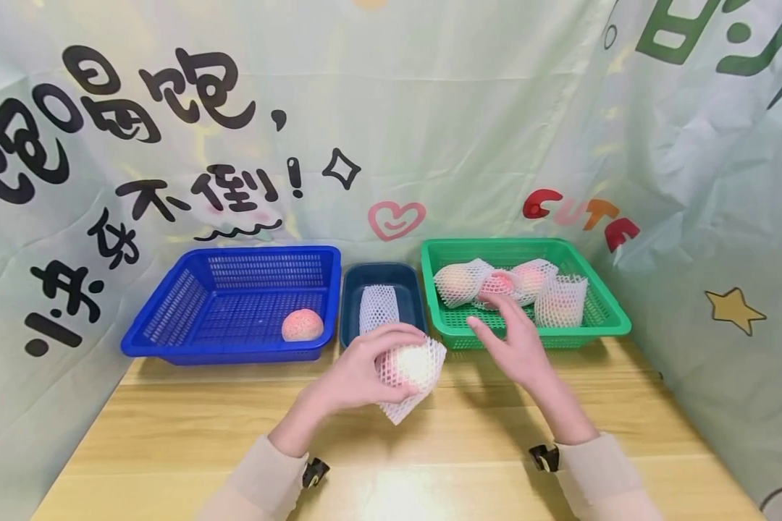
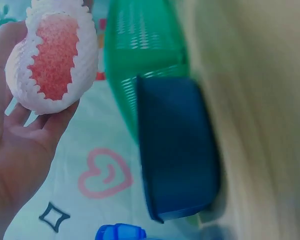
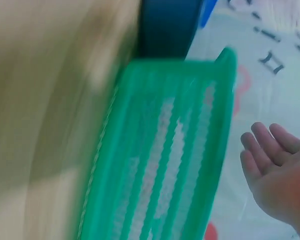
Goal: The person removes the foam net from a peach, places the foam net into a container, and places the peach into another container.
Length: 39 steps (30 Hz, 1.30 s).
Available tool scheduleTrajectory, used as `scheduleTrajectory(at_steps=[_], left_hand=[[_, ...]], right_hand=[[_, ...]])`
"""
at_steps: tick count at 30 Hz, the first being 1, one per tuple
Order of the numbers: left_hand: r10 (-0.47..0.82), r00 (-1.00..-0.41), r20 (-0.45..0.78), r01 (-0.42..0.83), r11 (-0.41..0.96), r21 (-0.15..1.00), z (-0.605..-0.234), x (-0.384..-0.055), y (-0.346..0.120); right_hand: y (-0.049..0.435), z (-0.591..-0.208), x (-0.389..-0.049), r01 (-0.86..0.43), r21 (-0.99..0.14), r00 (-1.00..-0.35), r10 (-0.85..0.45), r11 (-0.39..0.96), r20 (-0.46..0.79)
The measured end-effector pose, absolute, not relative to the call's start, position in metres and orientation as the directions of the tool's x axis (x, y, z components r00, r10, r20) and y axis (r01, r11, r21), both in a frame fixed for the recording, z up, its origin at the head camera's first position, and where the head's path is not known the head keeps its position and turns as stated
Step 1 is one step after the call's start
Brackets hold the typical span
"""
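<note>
In the head view my left hand (image 1: pixel 365 365) grips a pinkish peach (image 1: pixel 409 367) wrapped in a white foam net (image 1: pixel 397 412), held in front of the small dark blue tray (image 1: pixel 350 318). The left wrist view shows the peach's bare red side (image 2: pixel 55 60) through the net's opening. My right hand (image 1: pixel 518 344) is over the front of the green basket (image 1: pixel 528 334), fingers spread and holding nothing. Inside that basket lie several net-wrapped peaches (image 1: pixel 459 284); one sits just behind my right fingertips. The right wrist view has the right hand (image 3: pixel 277 165) with its fingers loosely bent.
A blue basket (image 1: pixel 234 356) stands at the left with one unwrapped peach (image 1: pixel 303 325) in its front right corner. In the small tray lies an empty white foam net (image 1: pixel 378 307). The wooden table (image 1: pixel 469 449) runs to a printed cloth backdrop (image 1: pixel 339 87).
</note>
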State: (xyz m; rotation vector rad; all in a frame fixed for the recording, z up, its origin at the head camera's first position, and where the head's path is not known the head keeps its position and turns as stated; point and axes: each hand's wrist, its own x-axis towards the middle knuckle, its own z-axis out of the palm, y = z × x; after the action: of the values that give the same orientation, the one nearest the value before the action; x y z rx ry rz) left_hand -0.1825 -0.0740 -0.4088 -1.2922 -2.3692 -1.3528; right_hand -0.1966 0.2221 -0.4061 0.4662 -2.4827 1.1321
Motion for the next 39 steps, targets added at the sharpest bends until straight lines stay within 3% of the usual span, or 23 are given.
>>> scheduleTrajectory(at_steps=[6, 10, 15, 24, 39], left_hand=[[0.504, -0.666, 0.55, 0.72, 0.24, 0.651, -0.398, -0.186, -0.081], [0.455, -0.689, 0.565, 0.705, 0.238, 0.668, -0.393, -0.189, -0.084], [0.458, -0.684, 0.568, 0.713, 0.253, 0.655, -0.392, -0.192, -0.086], [0.481, -0.666, 0.57, 0.734, 0.291, 0.613, -0.395, -0.195, -0.087], [0.468, -0.629, 0.621, 0.769, 0.258, 0.585, -0.395, -0.195, -0.08]], right_hand=[[0.186, -0.4, -0.191, -0.477, -0.783, -0.878, -0.266, 0.4, 0.399], [0.166, -0.401, -0.19, -0.408, -0.87, -0.885, -0.354, 0.275, 0.303], [0.147, -0.403, -0.192, -0.341, -0.916, -0.883, -0.406, 0.213, 0.234], [0.127, -0.404, -0.198, -0.278, -0.943, -0.9, -0.393, 0.182, 0.19], [0.129, -0.406, -0.202, -0.311, -0.945, -0.922, -0.273, 0.103, 0.274]])
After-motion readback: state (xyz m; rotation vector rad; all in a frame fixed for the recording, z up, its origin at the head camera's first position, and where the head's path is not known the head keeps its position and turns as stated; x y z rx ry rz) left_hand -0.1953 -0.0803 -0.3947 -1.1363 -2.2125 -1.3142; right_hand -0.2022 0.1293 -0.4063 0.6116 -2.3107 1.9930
